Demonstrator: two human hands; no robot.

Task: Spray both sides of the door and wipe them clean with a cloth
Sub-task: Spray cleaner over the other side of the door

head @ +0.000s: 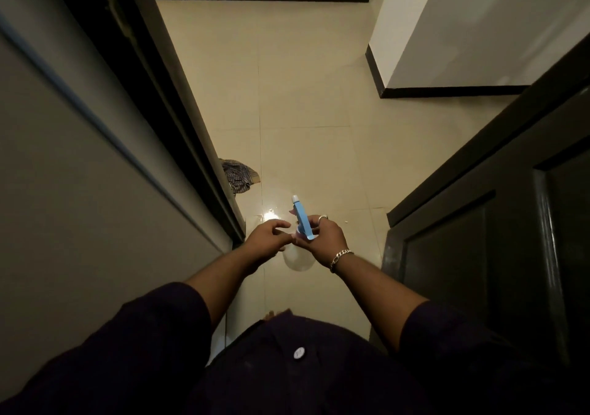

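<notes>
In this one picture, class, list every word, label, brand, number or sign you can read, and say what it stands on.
None can be read.
Spray bottle: blue head and clear body show no legible label.
Shirt button: faint marks, too small to read.
Checked cloth on the floor: pattern only, no text.
Dark door: no sign or number visible.

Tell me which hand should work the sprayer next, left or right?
Right, probably. The right hand already grips the spray bottle at its blue head; the left hand only hovers beside it with loose fingers.
</notes>
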